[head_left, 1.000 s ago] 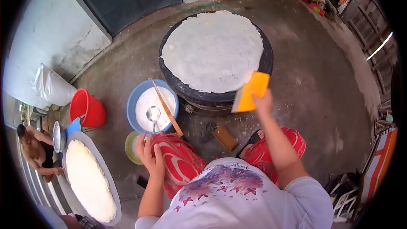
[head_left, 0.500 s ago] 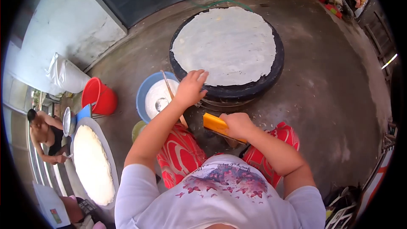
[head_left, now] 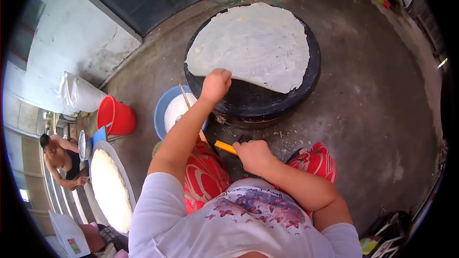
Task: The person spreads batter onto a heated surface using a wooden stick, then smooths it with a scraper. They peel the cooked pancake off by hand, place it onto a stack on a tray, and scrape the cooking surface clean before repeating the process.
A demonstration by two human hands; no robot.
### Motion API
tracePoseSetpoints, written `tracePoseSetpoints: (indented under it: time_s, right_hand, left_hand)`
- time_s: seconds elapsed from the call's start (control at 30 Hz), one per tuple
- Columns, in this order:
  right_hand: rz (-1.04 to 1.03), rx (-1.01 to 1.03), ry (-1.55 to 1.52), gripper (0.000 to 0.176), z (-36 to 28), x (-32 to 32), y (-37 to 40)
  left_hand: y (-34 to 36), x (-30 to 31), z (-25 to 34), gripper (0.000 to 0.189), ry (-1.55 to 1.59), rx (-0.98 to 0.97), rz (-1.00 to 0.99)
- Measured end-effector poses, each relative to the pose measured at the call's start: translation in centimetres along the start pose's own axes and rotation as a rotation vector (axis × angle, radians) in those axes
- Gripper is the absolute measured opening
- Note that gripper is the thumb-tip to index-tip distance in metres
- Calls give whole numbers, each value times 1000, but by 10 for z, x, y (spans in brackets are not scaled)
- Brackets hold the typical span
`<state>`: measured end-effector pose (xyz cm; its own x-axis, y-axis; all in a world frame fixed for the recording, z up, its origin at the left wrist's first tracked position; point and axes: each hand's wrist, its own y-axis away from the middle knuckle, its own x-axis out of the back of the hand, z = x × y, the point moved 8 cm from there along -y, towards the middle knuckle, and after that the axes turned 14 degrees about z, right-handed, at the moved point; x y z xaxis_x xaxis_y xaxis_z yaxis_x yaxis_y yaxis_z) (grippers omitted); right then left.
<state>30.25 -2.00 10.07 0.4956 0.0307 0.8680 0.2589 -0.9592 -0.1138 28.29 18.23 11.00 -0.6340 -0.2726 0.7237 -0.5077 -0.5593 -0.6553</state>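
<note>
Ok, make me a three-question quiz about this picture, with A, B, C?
1. Where is the red bucket? A) on a shelf B) beside the blue basin C) on a chair
2. What colour is the scraper in the right hand? A) green B) purple C) orange
3. The white sheet on the griddle is: A) lifted at one edge by the left hand B) rolled up C) torn in half
Answers: B, it stands next to the basin; C, orange shows beyond the fist; A, the fist holds the edge up off the dark griddle.
</note>
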Motion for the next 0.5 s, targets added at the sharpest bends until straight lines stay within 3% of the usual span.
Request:
tracePoseSetpoints:
  time_s: [0.1, 0.17, 0.27, 0.43, 0.5]
  right_hand:
    - [-2, -5, -11, 26, -1, 1, -1]
    - [-9, -8, -16, 26, -1, 0, 0]
    - [-20, -15, -19, 27, -2, 2, 0]
    - [2, -4, -30, 28, -3, 4, 3]
    - [109, 66, 19, 10, -7, 11, 3]
  left_hand:
    - [-33, 9, 5, 7, -30, 28, -11]
    - [-56, 28, 22, 4, -9, -78, 129]
    - [-75, 52, 40, 11, -19, -118, 169]
    - [-52, 71, 64, 17, -39, -233, 222]
    - [-35, 66, 61, 20, -48, -249, 195]
